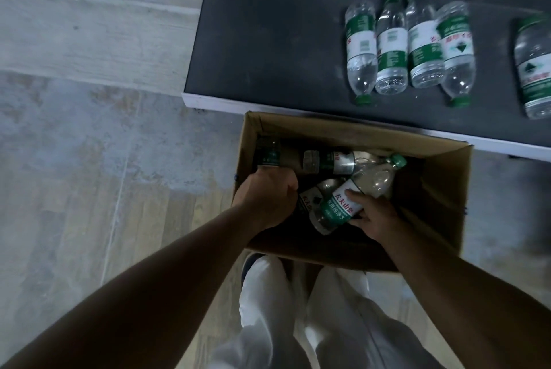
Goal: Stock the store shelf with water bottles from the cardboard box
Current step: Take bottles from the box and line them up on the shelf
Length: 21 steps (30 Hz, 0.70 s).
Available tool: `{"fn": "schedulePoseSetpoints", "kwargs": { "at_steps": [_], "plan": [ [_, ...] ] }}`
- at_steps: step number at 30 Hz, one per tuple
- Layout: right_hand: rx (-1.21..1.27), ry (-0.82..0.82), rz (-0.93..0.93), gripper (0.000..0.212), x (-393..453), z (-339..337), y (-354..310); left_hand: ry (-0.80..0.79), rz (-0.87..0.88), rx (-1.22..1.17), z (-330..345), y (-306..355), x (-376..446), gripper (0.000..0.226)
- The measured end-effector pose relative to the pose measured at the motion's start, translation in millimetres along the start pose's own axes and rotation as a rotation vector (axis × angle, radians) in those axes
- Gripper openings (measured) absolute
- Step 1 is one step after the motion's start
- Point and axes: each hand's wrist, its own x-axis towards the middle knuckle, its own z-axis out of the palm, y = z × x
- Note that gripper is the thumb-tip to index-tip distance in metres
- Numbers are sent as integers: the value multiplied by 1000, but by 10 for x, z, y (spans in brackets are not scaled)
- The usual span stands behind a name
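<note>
From the head view we look straight down at our two bare forearms reaching from the lower corners of the frame into the cardboard box (pixel 432 189) at centre. Our left hand (pixel 265 198) is turned knuckles up, fingers curled down over a bottle (pixel 307 204) lying in the box's left half; the fingertips are hidden, so we cannot tell how firmly that grip closes. Our right hand (pixel 372 216) lies palm toward the middle of the box, thumb across the white and green label of a water bottle (pixel 351 192), fingers wrapped beneath it: its grip is clamped on this bottle, which tilts with its green cap toward the upper right. More bottles lie deeper in the box, one dark-labelled (pixel 328 162) across the centre, another (pixel 268 150) at the upper left corner.

At the upper right, the dark shelf (pixel 268 40) carries four bottles (pixel 408 46) lying side by side, touching, caps pointing alternately up and down the frame. A fifth bottle (pixel 533 67) lies apart at the right edge. White trousers (pixel 268 309) show at bottom centre, over a grey floor (pixel 89 100).
</note>
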Motion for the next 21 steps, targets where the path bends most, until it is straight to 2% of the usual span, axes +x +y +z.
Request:
{"fn": "schedulePoseSetpoints", "kwargs": {
  "at_steps": [4,6,8,10,12,16,18,21],
  "plan": [
    [6,-57,-59,57,-484,109,-154,-45,23,42,-277,232,-300,20],
    [-70,-72,-81,58,-758,135,-255,-55,8,55,-429,348,-449,21],
    [-122,-112,-103,52,-1032,132,-367,-54,1,65,-590,457,-593,19],
    [-61,-166,-131,48,-1310,100,-478,-42,12,71,-773,561,-736,20],
    [8,-205,-162,55,-1625,66,-606,-30,31,70,-970,672,-883,22],
    [-6,-258,-175,65,-2362,66,-893,-55,67,106,-1335,911,-1201,26],
    [-21,-279,-189,60,-2723,75,-1038,-115,84,142,-1519,1044,-1342,34],
    [-47,-352,-219,55,-3268,117,-1272,-216,137,178,-1874,1290,-1519,61]
  ]
}}
